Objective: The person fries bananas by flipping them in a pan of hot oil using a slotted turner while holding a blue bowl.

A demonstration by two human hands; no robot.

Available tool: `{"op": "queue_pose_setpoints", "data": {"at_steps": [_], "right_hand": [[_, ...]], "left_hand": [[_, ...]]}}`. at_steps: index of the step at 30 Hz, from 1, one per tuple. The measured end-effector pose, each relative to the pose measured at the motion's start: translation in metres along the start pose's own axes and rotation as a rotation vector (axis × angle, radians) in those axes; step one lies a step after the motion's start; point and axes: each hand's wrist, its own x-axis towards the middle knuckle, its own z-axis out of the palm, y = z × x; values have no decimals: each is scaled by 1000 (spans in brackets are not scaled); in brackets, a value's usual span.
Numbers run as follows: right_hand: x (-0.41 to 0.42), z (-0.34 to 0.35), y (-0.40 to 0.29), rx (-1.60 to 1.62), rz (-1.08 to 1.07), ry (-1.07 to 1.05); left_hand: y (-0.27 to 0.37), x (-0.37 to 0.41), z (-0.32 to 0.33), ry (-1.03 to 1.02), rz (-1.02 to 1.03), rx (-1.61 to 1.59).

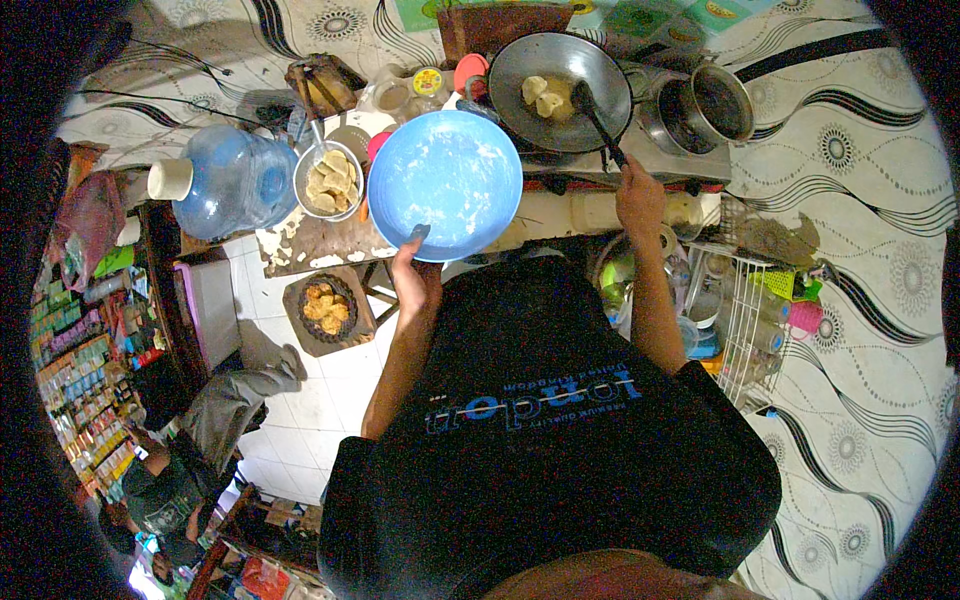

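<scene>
My left hand (417,279) grips the near rim of a round blue plastic basin (446,184) dusted inside with white powder. My right hand (640,201) is closed around the handle of a black spatula (596,116). The spatula's blade rests in a dark wok (517,112), beside a few pale pieces of food (549,104) in oil. Under the wok is a stove (712,163). Left of the basin, a metal strainer or bowl (298,187) with a handle holds several pale golden, flat pieces (330,180).
Two metal pots (742,90) stand right of the wok. A large water bottle (232,180) lies on its side at left. Below it, a dark basket (328,337) holds fried food. A wire dish rack (742,322) is at right. Another person (169,480) sits at lower left.
</scene>
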Motion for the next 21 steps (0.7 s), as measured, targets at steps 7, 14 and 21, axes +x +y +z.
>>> {"op": "queue_pose_setpoints", "data": {"at_steps": [7, 14, 21], "right_hand": [[-1, -2, 5, 14, 45, -23], [2, 8, 9, 90, 14, -12], [0, 5, 1, -1, 80, 11]], "left_hand": [[-1, 1, -2, 6, 8, -3], [-3, 5, -3, 22, -3, -12], [-1, 2, 0, 0, -12, -22]]}}
